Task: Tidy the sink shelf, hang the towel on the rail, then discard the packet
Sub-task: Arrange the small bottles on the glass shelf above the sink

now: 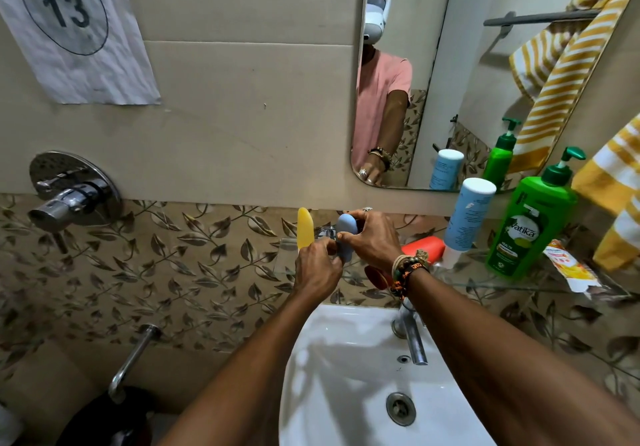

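A glass shelf [502, 284] runs rightward from the fingers [350, 236]. Just right of them a red soap case [425, 245] lies on it. Further right stand a pale blue bottle [468, 218] and a green Vatika pump bottle [530, 229]. A torn packet [571, 269] lies farthest.

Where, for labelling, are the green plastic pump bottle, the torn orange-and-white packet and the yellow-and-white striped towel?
Green plastic pump bottle [530, 234]: head view, its front label.
Torn orange-and-white packet [569, 267]: head view, middle of printed face.
Yellow-and-white striped towel [620, 182]: head view, real hanging fold, not reflection.
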A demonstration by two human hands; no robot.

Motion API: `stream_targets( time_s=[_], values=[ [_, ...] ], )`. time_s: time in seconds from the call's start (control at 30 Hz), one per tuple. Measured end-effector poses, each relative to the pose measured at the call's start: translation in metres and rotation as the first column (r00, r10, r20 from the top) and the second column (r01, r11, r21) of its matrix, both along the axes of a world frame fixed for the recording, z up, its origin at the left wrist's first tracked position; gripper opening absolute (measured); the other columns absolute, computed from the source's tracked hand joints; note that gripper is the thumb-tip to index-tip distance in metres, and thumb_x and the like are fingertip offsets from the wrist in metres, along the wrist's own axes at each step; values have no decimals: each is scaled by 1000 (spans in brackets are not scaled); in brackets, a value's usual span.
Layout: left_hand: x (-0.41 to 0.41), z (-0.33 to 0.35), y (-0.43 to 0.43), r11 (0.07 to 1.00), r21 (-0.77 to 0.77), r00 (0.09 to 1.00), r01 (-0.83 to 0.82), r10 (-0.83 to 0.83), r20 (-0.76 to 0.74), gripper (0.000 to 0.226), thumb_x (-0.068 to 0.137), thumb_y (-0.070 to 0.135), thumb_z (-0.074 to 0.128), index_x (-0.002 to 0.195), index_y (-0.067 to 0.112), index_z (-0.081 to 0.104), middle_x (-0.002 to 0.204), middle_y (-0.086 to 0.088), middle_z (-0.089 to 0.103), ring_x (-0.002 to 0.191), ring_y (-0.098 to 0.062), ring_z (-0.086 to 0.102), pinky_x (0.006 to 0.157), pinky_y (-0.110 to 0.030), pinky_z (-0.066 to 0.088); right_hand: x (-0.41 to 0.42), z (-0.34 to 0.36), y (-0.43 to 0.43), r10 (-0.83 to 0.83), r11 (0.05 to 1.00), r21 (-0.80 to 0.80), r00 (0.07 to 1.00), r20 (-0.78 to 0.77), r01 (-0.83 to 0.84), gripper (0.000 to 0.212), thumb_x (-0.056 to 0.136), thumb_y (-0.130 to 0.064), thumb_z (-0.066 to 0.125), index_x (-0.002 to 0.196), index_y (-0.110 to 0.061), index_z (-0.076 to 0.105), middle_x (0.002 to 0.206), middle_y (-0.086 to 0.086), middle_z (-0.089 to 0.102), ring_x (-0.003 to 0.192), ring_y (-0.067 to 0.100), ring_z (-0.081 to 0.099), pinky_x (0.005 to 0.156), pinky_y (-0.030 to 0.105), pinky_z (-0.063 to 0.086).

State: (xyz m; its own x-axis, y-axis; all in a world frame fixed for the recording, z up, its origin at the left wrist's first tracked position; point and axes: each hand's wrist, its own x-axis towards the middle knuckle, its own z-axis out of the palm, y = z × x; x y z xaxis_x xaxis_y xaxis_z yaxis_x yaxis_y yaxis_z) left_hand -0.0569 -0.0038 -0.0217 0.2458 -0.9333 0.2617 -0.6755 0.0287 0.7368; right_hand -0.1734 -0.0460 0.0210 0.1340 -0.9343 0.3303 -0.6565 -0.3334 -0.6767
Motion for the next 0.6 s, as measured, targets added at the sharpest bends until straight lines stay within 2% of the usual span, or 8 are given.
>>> stream_targets(
  time_s=[0.07, 0.13, 0.3, 0.4, 0.47, 0.53, 0.6],
  values=[
    [0, -1, -1, 1000, -7, 1000, -11, 11, -7, 14, 88, 28, 66, 94, 15, 65, 88, -2, 71, 80, -21, 65, 68, -32, 53, 1, -1, -1, -6, 1000, -5, 999, -34, 6, 28, 73, -22, 80, 101, -19, 75, 88, 0, 74, 78, 16, 67, 62, 24, 51],
    [1, -1, -1, 1000, -6, 1000, -21, 21, -21, 15, 86, 28, 68, 95, 17, 65, 90, 0, 71, 81, -20, 65, 66, -28, 49, 2, -2, -1, -5, 1000, -15, 998, -56, 4, 26, 72, -22, 81, 97, -19, 76, 82, -2, 72, 74, 15, 66, 55, 19, 44],
    [-1, -2, -3, 998, 8, 998, -61, 61, -31, 17, 81, 26, 74, 89, 19, 60, 85, -1, 70, 77, -21, 62, 63, -25, 40, 3, -2, 1, 49, 998, -39, 998, -30, -50, 38, 62, -39, 80, 93, -17, 75, 80, -1, 70, 70, 16, 65, 61, 28, 54],
    [-3, -4, -4, 996, 0, 995, -93, 93, -44, 17, 83, 28, 73, 84, 18, 59, 79, 0, 67, 74, -20, 62, 59, -25, 40, 1, -5, 0, 34, 999, -33, 998, -53, -36, 25, 62, -30, 73, 85, -20, 73, 74, -3, 70, 68, 18, 66, 60, 32, 56],
    [-5, -5, -6, 995, -5, 994, -103, 103, -38, 15, 85, 26, 71, 83, 17, 58, 78, -1, 67, 73, -22, 63, 60, -28, 46, -1, -6, 0, 30, 998, -47, 998, -58, -33, 22, 61, -30, 71, 81, -21, 72, 70, -7, 68, 66, 17, 65, 56, 28, 53],
    [-6, -6, -6, 994, -5, 994, -105, 105, -29, 12, 85, 21, 70, 86, 17, 59, 81, -1, 67, 75, -22, 63, 63, -33, 52, -2, -4, 1, 34, 997, -67, 998, -51, -38, 31, 59, -39, 71, 86, -23, 73, 70, -10, 67, 66, 13, 64, 53, 21, 47],
    [-5, -7, -7, 994, -15, 994, -107, 106, -22, 9, 86, 17, 68, 88, 17, 59, 81, -1, 66, 77, -23, 63, 63, -32, 51, -4, -3, -1, 53, 996, -63, 997, -58, -57, 33, 61, -39, 74, 89, -22, 74, 73, -9, 69, 68, 13, 65, 57, 26, 52]
  ],
)
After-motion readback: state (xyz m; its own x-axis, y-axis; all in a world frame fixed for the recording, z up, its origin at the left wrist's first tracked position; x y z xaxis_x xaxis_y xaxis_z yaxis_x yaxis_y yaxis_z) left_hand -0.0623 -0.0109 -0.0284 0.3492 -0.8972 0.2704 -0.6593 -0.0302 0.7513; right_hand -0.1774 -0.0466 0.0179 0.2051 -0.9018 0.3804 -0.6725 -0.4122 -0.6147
